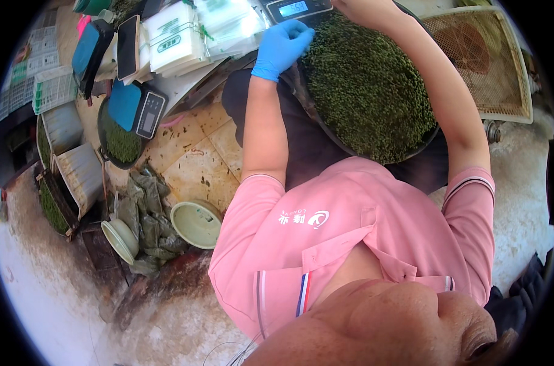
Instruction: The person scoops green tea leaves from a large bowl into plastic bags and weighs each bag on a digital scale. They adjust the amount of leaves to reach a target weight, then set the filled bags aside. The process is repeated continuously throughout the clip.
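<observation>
My left hand (284, 49), in a blue glove, is closed in a pinch at the left rim of a big round dark basin. Whatever its fingertips hold is hidden. Heaped in the basin are small dark-green, grainy plant pieces (368, 85). My bare right hand (363, 10) reaches over the far side, beside a digital scale (298, 8) with a lit display. The upper edge cuts off its fingers, so their grip does not show. Stacks of white plastic bags (174, 39) with green print lie left of my gloved hand.
A phone (128, 47) leans by the bags. Another scale (136, 108) with a blue plate rests over a smaller pan of green pieces (121, 143). Pale bowls (196, 224) and crumpled dark plastic (146, 210) lie at lower left. A tan mesh basket (503, 67) stands right.
</observation>
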{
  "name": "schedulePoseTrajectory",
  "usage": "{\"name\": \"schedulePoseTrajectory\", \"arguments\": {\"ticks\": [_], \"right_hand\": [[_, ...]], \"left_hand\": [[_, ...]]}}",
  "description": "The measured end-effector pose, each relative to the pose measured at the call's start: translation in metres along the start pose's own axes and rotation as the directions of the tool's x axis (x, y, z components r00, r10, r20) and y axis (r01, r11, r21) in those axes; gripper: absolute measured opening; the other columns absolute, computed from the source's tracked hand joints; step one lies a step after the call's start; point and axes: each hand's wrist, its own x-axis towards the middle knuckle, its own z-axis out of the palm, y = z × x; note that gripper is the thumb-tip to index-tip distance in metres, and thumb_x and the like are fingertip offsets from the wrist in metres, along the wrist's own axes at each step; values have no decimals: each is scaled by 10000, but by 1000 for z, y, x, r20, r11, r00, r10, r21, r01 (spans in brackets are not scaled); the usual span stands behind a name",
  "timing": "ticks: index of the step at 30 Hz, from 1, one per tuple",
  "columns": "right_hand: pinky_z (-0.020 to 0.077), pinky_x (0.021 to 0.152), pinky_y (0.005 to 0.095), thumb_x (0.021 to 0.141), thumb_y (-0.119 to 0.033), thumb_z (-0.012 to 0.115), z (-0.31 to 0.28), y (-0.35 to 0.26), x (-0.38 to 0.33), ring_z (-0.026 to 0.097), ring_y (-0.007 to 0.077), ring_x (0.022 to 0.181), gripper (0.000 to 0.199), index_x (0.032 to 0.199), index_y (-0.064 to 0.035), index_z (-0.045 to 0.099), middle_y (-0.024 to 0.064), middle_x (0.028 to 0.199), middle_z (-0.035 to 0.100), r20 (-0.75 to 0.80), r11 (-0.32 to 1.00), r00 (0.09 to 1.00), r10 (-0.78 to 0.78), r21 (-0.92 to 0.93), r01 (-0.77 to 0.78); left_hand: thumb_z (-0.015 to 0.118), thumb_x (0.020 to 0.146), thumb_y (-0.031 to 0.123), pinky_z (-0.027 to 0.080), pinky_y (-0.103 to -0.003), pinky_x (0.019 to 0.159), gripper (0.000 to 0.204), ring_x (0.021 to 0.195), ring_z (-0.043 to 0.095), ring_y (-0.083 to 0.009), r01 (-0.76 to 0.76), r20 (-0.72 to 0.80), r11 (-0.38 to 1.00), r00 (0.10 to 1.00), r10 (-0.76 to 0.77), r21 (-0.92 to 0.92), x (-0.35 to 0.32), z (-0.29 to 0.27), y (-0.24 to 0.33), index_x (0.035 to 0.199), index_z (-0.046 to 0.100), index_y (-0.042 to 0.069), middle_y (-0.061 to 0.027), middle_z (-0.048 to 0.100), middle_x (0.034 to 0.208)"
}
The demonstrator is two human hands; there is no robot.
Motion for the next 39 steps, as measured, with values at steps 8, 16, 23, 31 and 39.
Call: {"name": "schedulePoseTrajectory", "arguments": {"ticks": [8, 16, 23, 31, 39], "right_hand": [[555, 716, 482, 829, -209, 643, 39, 34, -10, 707, 361, 806, 151, 865, -146, 775, 167, 843, 723, 74, 994, 996, 48, -102, -41], [558, 732, 460, 777, -186, 679, 35, 39, -8, 710, 344, 822, 135, 849, -124, 774, 152, 856, 730, 115, 988, 982, 147, -69, -139], [559, 744, 449, 743, -187, 721, 37, 32, -6, 712, 337, 830, 163, 873, -104, 773, 154, 861, 733, 216, 993, 970, 111, 1, -114], [556, 748, 414, 806, -200, 716, 53, 44, -9, 709, 298, 810, 174, 909, -67, 763, 149, 840, 733, 165, 976, 984, 68, 193, -100], [517, 673, 238, 930, -161, 656, 28, 55, -35, 656, 94, 742, 158, 975, -33, 736, 35, 843, 719, 376, 399, 908, 182, 816, -418]], "left_hand": [[731, 862, 314, 538, -305, 615, 229, 631, 696, -144, -81, -304, 976, 942, 142, 204, 14, -6, -28, 892, 760, 89, -44, 731, 722], [734, 926, 202, 545, -239, 583, 213, 640, 679, -96, -96, -271, 974, 951, 151, 205, 11, -7, -23, 946, 712, -9, -63, 727, 745], [737, 923, 221, 550, -241, 610, 231, 681, 694, -96, -139, -259, 946, 941, 219, 292, 14, -7, -30, 968, 719, -5, -57, 734, 761], [725, 931, 222, 545, -241, 620, 224, 675, 681, -82, -142, -227, 936, 948, 222, 323, 14, -6, -32, 980, 725, 4, -45, 737, 762], [707, 947, 219, 555, -241, 636, 225, 695, 694, -86, -138, -223, 939, 951, 215, 315, 13, -2, -30, 1000, 724, 1, -54, 742, 776]]}}
